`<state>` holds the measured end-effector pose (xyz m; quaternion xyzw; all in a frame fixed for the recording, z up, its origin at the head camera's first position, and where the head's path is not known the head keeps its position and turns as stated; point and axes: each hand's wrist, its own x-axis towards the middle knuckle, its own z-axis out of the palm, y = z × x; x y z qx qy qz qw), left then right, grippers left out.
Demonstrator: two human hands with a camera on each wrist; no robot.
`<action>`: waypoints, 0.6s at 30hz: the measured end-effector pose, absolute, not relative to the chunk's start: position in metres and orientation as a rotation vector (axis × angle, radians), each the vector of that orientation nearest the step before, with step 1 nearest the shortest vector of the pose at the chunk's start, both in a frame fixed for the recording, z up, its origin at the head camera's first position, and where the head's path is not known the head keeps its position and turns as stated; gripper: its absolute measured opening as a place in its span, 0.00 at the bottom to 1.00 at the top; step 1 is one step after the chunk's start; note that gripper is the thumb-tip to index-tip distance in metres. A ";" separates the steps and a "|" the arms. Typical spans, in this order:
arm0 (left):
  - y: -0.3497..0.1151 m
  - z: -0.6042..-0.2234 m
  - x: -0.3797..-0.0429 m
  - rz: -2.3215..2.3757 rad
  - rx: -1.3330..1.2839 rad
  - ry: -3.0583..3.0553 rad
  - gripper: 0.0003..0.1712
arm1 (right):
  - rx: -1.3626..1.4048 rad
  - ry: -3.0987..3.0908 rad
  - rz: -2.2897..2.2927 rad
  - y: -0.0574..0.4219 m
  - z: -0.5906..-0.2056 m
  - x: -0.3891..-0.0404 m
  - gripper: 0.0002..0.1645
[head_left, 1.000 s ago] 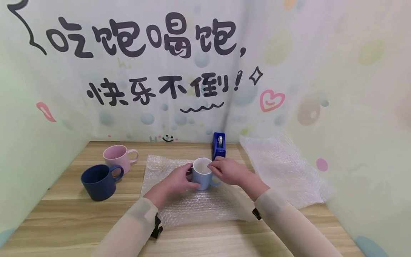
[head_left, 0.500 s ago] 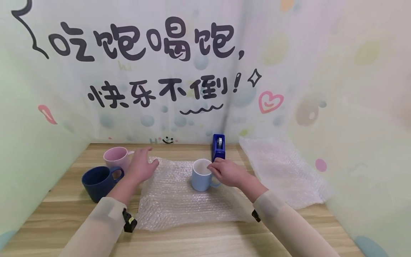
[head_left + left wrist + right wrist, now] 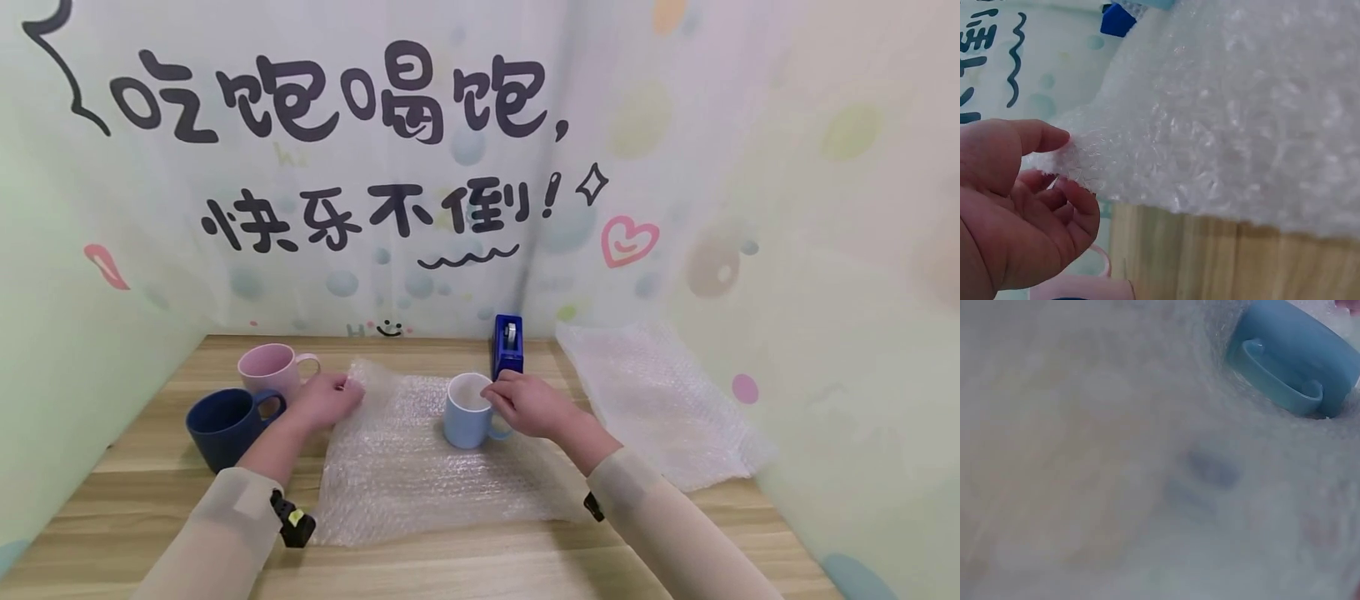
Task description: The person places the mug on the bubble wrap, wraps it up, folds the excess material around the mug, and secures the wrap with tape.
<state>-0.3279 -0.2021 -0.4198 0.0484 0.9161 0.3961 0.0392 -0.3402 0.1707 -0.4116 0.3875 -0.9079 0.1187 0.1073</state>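
Note:
A light blue mug [image 3: 467, 423] stands upright on a sheet of bubble wrap [image 3: 405, 475], its handle toward the right. At the sheet's far left corner my left hand [image 3: 330, 400] pinches the wrap between thumb and fingers. The left wrist view shows this hand [image 3: 1035, 200] with the corner of the bubble wrap [image 3: 1210, 125] raised. My right hand [image 3: 536, 406] is at the mug's rim, fingers curled, holding the lifted right part of the wrap there. In the right wrist view the wrap fills most of the picture, blurred, with the blue mug [image 3: 1297, 356] at the upper right.
On the left stand a pink mug [image 3: 266, 367] and a dark blue mug [image 3: 225, 429], close to my left forearm. A blue tape dispenser [image 3: 507, 342] sits behind the light blue mug. Another bubble wrap sheet [image 3: 660, 400] lies at the right against the wall.
My left hand has let go of the light blue mug, moved left and taken hold of the wrap's far left corner. The right hand has stayed at the mug's rim.

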 end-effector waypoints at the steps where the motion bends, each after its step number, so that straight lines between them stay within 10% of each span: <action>1: -0.201 -0.419 -0.328 1.253 0.175 2.796 0.24 | 1.139 -2.673 0.349 0.171 -0.411 -0.340 0.16; 18: -0.121 -0.406 -0.323 1.712 0.575 2.286 0.22 | 1.139 -2.646 0.349 0.170 -0.414 -0.341 0.14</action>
